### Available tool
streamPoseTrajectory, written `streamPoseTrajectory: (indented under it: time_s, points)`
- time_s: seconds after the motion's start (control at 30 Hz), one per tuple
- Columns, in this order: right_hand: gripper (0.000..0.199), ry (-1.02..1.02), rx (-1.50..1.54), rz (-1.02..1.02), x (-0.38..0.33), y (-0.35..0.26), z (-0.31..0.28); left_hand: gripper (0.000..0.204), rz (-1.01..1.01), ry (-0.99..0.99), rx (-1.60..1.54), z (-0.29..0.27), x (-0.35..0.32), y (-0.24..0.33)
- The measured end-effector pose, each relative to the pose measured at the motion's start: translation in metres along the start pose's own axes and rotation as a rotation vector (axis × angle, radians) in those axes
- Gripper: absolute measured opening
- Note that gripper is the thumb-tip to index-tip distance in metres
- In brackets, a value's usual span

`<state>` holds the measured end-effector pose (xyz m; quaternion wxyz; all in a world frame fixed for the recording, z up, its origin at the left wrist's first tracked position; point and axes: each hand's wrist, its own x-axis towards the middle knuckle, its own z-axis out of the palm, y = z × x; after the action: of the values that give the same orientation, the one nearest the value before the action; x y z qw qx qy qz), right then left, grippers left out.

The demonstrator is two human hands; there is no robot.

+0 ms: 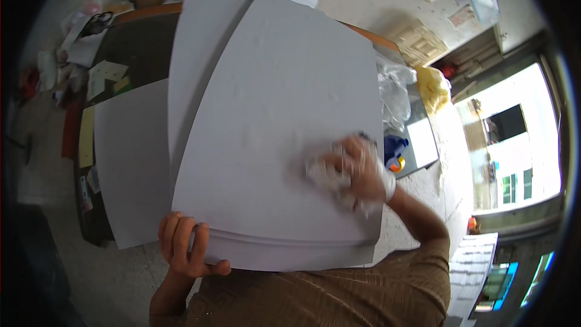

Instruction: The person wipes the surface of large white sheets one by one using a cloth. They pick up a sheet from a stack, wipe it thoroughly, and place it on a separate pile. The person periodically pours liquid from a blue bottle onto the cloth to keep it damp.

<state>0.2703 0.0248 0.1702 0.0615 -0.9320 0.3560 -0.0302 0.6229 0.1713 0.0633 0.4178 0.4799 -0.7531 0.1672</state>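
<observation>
A large white panel [284,97] fills the middle of the frame, lying broad face up, its lower edge close to the person's brown shirt [315,297], which probably keeps the whole surface within reach. Right of centre, the blurred right hand [358,169] is closed around a crumpled white wad [330,177], pressed, it seems, against the face; whether it is cloth or paper cannot be told. At the panel's lower-left corner the left hand [184,248] has its fingers curved at the edge and its thumb lower down, likely to steady the panel; whether it clamps or only rests there is unclear. A second white panel [203,42] shows beneath at upper left, and a separate white sheet [133,163] lies left of centre, both on a dark table [142,42]. On the right side sit a clear plastic bag [394,94], with no contents distinguishable, and a yellow bag [433,88], its inside hidden. Just below them, a dark blue container [395,145] stands partly behind the panel's edge, touching or nearly touching an orange-yellow round item [397,165]; what the container holds does not show.
</observation>
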Motion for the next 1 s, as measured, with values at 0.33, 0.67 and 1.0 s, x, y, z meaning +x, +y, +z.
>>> streamPoseTrajectory:
  time_s: [0.33,0.67,1.0]
  points:
    - [0.082,0.067,0.089,-0.057,-0.075,-0.066,0.012,0.067,0.078,0.029,-0.024,0.005,-0.007,-0.005]
    - [0.047,0.219,-0.084,-0.529,0.092,0.055,0.011,0.066,-0.144,-0.084,0.216,0.005,0.002,0.036]
    - [0.061,0.174,0.041,-0.253,0.027,0.060,-0.015,0.065,0.086,-0.143,0.305,0.013,0.055,0.114]
